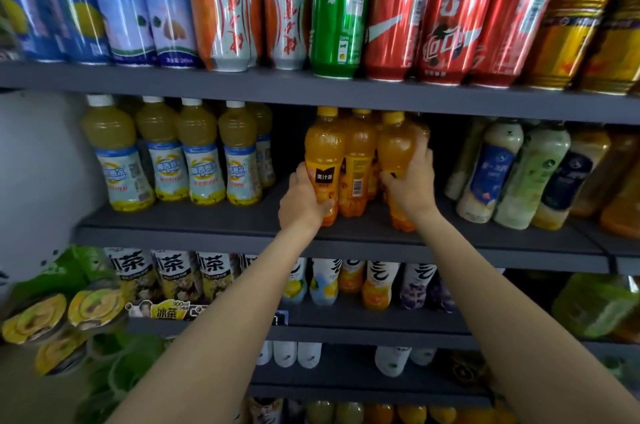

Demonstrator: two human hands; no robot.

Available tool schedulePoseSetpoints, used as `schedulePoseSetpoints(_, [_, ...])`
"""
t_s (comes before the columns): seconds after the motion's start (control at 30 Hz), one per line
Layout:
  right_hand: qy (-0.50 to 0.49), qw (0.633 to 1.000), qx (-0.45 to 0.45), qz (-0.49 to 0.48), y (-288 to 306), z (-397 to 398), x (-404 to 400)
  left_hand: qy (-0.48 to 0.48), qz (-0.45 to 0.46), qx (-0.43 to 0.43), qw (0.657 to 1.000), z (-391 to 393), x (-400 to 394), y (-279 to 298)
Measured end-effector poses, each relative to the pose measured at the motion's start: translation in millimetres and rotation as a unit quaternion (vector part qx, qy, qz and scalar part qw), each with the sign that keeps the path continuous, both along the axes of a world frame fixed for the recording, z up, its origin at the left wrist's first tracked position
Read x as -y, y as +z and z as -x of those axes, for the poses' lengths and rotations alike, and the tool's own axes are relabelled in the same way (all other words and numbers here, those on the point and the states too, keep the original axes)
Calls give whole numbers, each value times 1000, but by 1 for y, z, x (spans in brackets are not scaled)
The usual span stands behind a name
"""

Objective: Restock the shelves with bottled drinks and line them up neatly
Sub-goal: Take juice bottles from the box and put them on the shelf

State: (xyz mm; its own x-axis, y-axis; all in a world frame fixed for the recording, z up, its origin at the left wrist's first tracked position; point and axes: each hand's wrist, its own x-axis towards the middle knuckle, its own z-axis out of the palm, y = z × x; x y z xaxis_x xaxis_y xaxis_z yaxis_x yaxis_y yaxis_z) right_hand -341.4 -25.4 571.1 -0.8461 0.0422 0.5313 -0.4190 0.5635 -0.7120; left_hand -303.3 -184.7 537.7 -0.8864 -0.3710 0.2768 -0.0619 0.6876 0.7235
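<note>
Both forearms reach up: left hand (304,201) and right hand (412,181) each grasp an upright orange bottle (323,149), a third bottle (358,163) standing between their fingers.

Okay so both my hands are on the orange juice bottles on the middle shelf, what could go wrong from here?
1. The left hand and right hand each grip an outer orange bottle; the middle orange bottle stands pressed between them and could tip if either one shifts.
2. These bottles stand near the shelf's front edge, so a pull forward might drop one.
3. The pale green bottles on the right already lean; a nudge could topple them.
</note>
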Motion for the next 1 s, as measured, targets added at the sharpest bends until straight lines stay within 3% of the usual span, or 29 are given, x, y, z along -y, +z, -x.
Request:
schedulePoseSetpoints(0.13, [-30, 995, 12, 93, 5, 10, -25, 14, 0, 7, 1000, 12, 4, 3])
schedulePoseSetpoints(0.5, [-53, 996, 61, -47, -22, 5, -17, 90, 24, 19, 995, 42, -2, 0])
schedulePoseSetpoints(1.0, [-86, 990, 107, -23, -26, 44, -8, 22, -58, -28, 998, 30, 19, -30])
